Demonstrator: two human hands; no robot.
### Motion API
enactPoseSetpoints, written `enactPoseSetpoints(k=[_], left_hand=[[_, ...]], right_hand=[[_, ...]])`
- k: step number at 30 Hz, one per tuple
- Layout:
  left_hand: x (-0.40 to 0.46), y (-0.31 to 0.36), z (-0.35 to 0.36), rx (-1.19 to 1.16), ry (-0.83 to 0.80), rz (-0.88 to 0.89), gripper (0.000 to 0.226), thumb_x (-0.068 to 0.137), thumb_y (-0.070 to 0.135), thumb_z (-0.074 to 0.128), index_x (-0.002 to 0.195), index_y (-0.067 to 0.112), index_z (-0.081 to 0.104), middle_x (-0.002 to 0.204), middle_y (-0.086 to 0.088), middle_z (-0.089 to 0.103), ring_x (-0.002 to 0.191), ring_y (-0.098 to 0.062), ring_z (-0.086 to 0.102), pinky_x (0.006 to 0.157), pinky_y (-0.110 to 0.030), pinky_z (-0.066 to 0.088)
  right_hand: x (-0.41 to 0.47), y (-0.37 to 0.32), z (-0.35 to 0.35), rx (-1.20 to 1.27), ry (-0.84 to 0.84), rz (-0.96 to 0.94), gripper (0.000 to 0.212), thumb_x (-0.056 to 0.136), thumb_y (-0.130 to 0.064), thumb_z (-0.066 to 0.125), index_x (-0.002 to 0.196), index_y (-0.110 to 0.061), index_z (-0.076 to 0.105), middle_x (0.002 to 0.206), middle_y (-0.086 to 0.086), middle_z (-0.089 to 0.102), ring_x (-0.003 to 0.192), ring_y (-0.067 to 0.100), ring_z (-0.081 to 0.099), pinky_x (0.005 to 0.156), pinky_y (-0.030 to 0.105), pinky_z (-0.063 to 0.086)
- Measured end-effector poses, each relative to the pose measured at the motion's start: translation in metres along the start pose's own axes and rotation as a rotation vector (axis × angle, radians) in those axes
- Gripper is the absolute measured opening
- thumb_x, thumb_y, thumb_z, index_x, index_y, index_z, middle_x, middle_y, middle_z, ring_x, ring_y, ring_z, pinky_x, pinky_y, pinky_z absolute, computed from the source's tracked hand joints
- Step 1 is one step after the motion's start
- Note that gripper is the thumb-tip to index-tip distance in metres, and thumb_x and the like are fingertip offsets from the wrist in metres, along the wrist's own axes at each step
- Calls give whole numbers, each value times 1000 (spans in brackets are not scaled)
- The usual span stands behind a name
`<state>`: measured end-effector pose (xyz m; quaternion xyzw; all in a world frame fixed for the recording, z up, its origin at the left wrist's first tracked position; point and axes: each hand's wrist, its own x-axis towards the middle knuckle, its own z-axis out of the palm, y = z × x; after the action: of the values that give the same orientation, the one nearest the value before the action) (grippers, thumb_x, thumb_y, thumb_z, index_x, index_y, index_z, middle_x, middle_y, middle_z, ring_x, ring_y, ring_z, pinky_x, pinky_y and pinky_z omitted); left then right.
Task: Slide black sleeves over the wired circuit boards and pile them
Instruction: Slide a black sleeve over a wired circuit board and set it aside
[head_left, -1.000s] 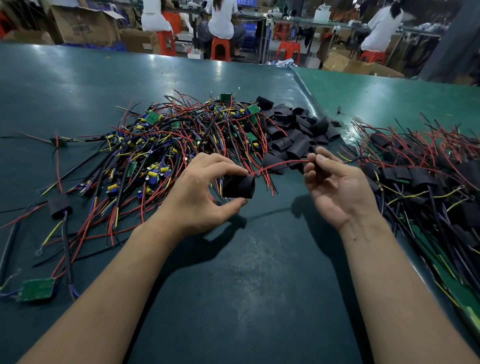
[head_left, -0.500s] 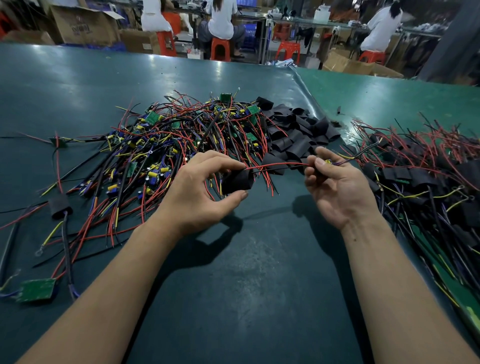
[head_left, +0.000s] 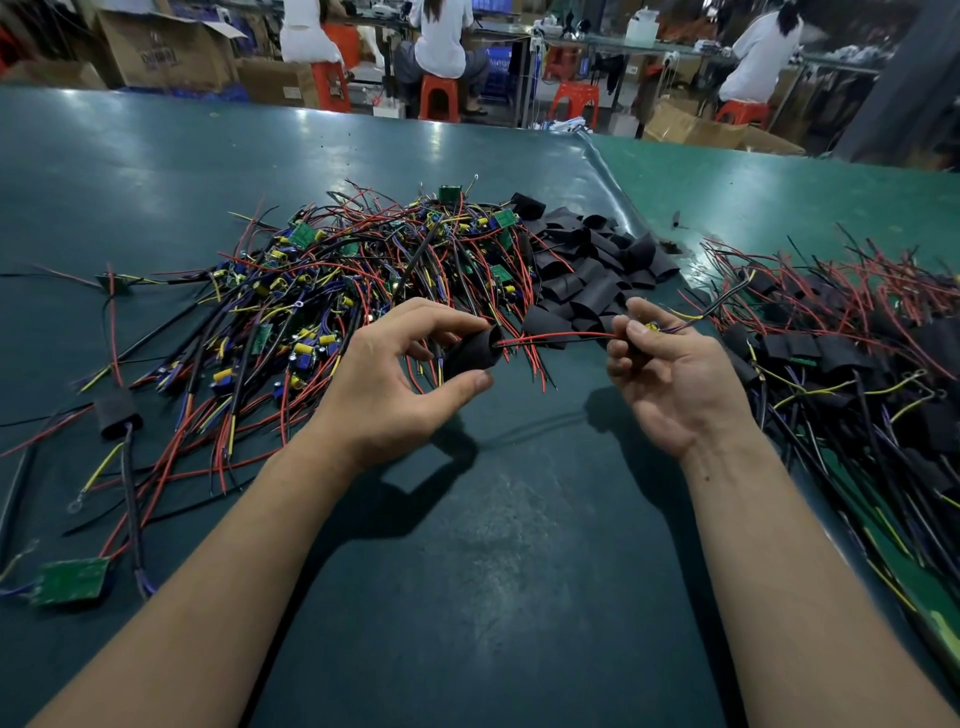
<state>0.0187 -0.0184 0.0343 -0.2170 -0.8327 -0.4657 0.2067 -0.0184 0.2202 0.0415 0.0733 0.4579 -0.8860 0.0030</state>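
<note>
**Sleeve Held Open as Wires Drew Through**

Nearest the wearer, the left hand (head_left: 395, 384) pinched a black sleeve (head_left: 474, 352) between thumb below and fingers above, its open mouth turned toward the other hand. Half a second before, the sleeve sat a little lower and the hands closer; now the gap had widened slightly and the red wire (head_left: 550, 340) ran taut from the sleeve's mouth across to the right hand (head_left: 670, 374). That suggested the leads were already threaded and the board was being drawn into, or seated within, the sleeve. The board itself was not visible, so it probably lay inside the black tube, though this could not be confirmed.

The right hand's fingers were pressed together on the wire ends, with a yellow terminal (head_left: 649, 327) showing at the fingertips and thin dark leads trailing away beyond them.

Just beyond the grip lay the loose black sleeves (head_left: 587, 270), touching the far side of the bare-board tangle (head_left: 322, 291), which spread out past the left hand. Outward of the right hand sat the finished pile (head_left: 841, 353) of sleeved boards on the green table (head_left: 493, 545). Judged so, this piece needed only a final tug before going to that pile.
</note>
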Motion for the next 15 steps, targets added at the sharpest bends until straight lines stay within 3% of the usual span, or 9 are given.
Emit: enactPoseSetpoints(k=[8,15], left_hand=[[0,-2,0,112,13,2,41,73,23,86,110,13,71,105,0,66,100,-17,59,89,-29,46],[0,-6,4,281,-4,53,40,75,27,86,109,10,73,103,-4,67,99,-25,59,93,-45,46]], right_hand=[[-3,0,2,-43,-8,-53,25,93,9,48,91,-13,61,73,5,68,61,14,57,54,18,47],[-20,6,23,-53,-293,-110,16,91,-1,53,99,-3,66,88,9,69,79,21,69,75,25,58]])
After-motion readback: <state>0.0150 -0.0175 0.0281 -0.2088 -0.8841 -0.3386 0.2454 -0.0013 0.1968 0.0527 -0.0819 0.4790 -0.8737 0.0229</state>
